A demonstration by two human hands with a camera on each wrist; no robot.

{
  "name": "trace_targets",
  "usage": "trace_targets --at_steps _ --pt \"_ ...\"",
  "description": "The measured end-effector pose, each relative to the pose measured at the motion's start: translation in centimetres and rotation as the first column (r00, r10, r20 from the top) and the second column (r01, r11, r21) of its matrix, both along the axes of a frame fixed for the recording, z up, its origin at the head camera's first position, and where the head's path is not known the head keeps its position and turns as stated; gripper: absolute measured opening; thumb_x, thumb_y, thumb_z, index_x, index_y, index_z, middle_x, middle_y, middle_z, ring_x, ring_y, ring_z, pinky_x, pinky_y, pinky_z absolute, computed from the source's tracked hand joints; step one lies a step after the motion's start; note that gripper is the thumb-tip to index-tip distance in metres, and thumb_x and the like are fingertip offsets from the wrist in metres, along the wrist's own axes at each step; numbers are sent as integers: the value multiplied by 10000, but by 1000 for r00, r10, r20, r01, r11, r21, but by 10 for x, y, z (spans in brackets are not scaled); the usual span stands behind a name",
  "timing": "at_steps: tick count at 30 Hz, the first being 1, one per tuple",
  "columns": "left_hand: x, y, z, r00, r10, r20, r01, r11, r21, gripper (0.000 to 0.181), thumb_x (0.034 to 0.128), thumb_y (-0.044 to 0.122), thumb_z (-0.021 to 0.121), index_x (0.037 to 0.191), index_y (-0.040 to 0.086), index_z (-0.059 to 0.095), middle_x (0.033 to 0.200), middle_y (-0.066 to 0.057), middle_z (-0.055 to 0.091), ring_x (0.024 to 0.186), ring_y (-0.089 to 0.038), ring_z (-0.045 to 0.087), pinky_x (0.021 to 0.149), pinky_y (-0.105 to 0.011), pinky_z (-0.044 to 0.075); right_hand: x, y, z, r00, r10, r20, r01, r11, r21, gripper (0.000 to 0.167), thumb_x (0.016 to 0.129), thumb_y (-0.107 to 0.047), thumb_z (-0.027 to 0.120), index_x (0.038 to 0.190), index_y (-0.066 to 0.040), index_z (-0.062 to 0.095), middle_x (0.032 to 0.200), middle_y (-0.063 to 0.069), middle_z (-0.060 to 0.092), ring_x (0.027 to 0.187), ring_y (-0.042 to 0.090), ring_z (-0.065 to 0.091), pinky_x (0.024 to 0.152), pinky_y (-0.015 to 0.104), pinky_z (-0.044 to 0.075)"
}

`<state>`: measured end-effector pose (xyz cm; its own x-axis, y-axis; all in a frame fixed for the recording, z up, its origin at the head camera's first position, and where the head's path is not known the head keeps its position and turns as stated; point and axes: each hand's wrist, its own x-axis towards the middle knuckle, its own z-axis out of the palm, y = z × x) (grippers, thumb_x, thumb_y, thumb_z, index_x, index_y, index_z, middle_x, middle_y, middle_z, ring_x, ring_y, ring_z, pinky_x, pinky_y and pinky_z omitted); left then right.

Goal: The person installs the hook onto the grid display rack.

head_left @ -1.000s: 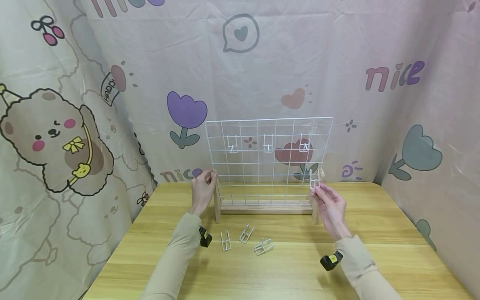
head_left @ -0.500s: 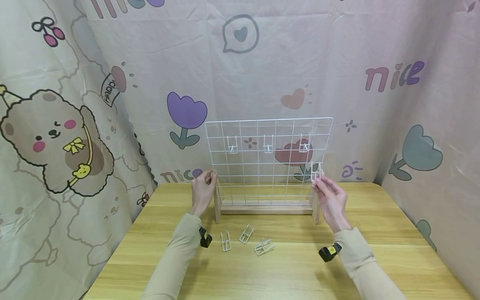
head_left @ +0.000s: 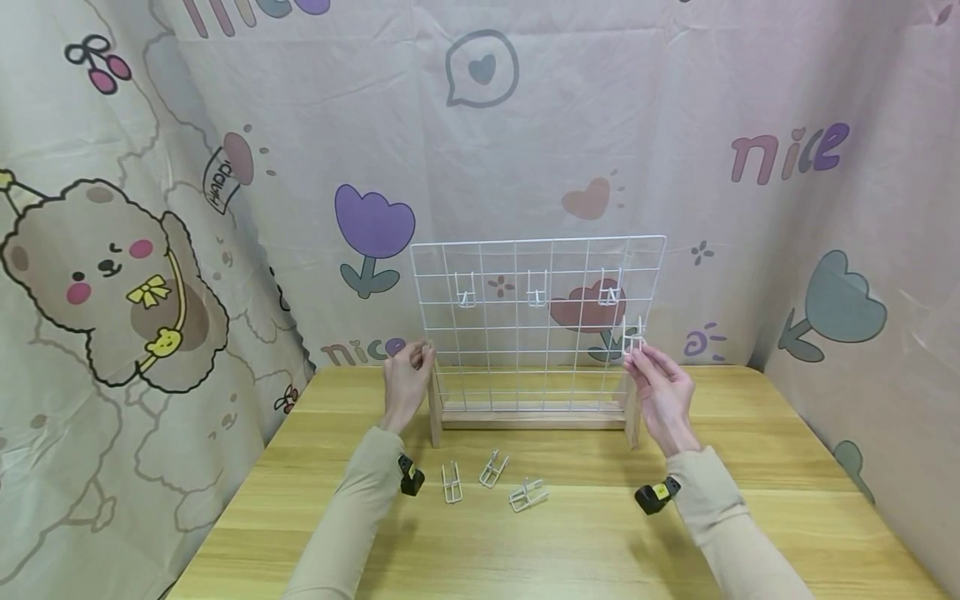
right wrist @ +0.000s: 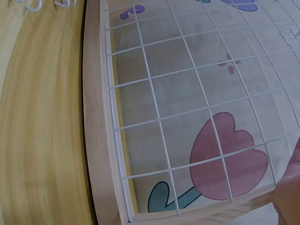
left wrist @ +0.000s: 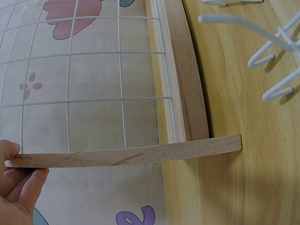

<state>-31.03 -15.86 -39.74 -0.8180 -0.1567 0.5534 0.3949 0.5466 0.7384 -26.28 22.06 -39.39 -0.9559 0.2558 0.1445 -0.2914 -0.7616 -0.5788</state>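
Observation:
A white wire grid panel stands upright in a wooden stand. My left hand pinches the stand's left wooden post, thumb on one side and fingers on the other. At the panel's right edge, my right hand pinches a white wire double hook, prongs upward, in front of the grid; whether it touches the wires is unclear. Only a bit of that hand shows in the right wrist view, and the held hook is out of sight there. Three similar hooks hang in a row on the upper grid, including the middle hook.
Three loose white hooks lie on the wooden table before the stand: a left hook, a middle hook and a right hook. A printed curtain hangs behind and at both sides.
My right hand has risen slightly with its hook, bringing it higher along the panel's right edge. The left hand has stayed on the post.

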Motion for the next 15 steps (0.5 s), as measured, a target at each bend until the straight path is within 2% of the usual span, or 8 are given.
trace_targets --at_steps 9,15 --pt "0 0 0 1000 -10 -3 10 1000 4 300 969 77 650 1214 -95 647 1142 -288 706 1057 -396 717 869 -416 610 -6 -2 3 999 -34 7 34 999 -34 216 896 186 590 1030 79 722 891 173 781 728 220 763 747 268 648" --pt "0 0 0 1000 -3 -17 3 1000 -10 292 967 72 651 1204 -99 653 1128 -284 711 1045 -392 722 860 -434 614 -6 -3 2 999 -37 -7 36 998 -45 229 893 202 580 1057 102 704 906 198 778 720 233 765 737 284 650"
